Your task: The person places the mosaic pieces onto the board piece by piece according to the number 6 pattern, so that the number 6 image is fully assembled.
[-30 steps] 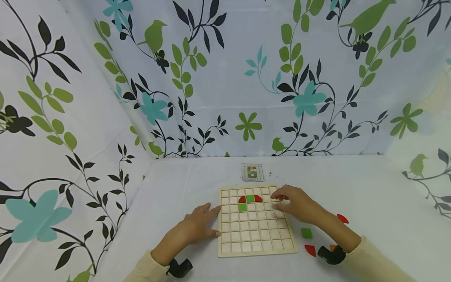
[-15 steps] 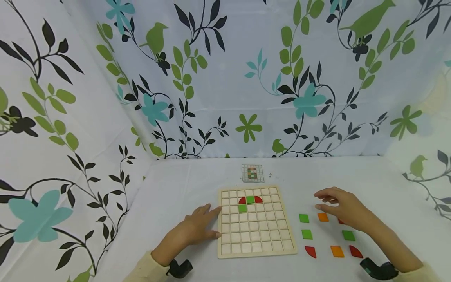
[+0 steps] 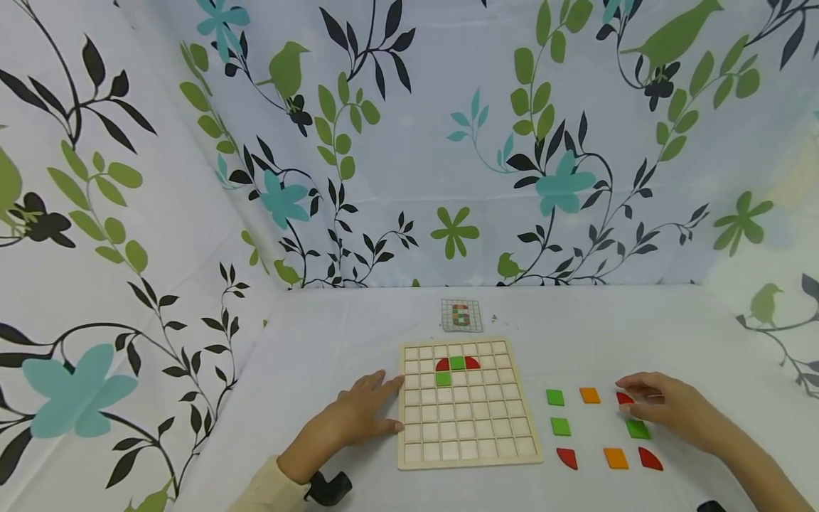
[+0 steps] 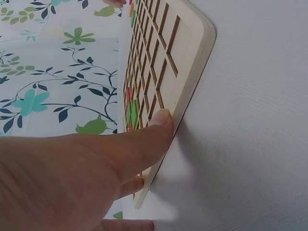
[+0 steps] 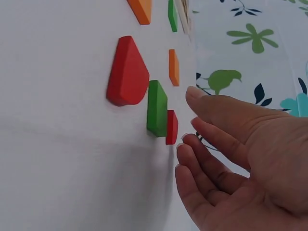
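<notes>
Red, green and orange tiles (image 3: 589,395); pale wooden grid board (image 3: 469,461); leaf-and-bird-patterned cloth (image 3: 409,142).

A small pattern card (image 3: 461,315) lies on the white table (image 3: 333,327) beyond the far edge of the work — floral cloth (image 3: 409,142) with birds and leaves hangs behind and at both sides.

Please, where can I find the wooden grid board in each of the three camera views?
Head view: the wooden grid board lies low in the middle, between the two hands.
Left wrist view: the board fills the upper middle, seen edge-on, with the left hand's thumb on its rim.
Right wrist view: the board cannot be made out.
Shared landmark: the green tile on the board.
</notes>
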Available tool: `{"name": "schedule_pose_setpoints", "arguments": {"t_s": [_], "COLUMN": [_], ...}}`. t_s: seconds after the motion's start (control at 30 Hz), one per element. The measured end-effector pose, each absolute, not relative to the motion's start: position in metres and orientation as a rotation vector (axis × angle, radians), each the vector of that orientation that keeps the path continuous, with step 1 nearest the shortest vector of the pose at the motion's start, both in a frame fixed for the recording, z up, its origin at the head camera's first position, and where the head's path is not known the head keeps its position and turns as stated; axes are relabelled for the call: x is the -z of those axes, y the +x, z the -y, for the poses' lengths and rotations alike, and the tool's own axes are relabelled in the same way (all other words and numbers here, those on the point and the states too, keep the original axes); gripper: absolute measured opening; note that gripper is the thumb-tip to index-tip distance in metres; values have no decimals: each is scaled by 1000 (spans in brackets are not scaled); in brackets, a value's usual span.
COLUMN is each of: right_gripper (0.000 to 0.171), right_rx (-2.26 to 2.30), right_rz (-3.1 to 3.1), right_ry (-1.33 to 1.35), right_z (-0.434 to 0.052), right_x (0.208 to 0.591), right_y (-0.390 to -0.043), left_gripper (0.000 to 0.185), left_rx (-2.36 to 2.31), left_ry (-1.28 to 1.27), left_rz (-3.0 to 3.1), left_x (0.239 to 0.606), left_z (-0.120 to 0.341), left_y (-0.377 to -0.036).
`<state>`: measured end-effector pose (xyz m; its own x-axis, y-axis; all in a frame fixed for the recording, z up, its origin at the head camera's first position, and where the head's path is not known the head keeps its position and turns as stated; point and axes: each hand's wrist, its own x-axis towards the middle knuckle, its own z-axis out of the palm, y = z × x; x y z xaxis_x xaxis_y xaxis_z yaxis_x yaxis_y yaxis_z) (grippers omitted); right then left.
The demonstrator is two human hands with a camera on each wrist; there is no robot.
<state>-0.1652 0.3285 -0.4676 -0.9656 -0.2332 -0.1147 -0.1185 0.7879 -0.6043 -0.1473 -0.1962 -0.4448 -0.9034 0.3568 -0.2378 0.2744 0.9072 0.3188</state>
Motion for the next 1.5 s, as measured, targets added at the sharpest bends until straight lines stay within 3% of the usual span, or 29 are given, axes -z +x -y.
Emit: {"name": "schedule_pose_setpoints", "arguments": {"t_s": [0.8, 1.5], "right_gripper": [44, 29], "right_rx": [917, 868], "right_rz": [-2873, -2942], "right_ry": [-207, -342], "right_z": [-332, -329], "right_x": [490, 488], "right_y": [-161, -159], "left_gripper": [78, 77], "left_rx": [-388, -341], "left_ry": [496, 514], "left_rz": [-2802, -2821], "left_x": [445, 449], "left_z": [195, 195], "left_y": [-147, -147]}}
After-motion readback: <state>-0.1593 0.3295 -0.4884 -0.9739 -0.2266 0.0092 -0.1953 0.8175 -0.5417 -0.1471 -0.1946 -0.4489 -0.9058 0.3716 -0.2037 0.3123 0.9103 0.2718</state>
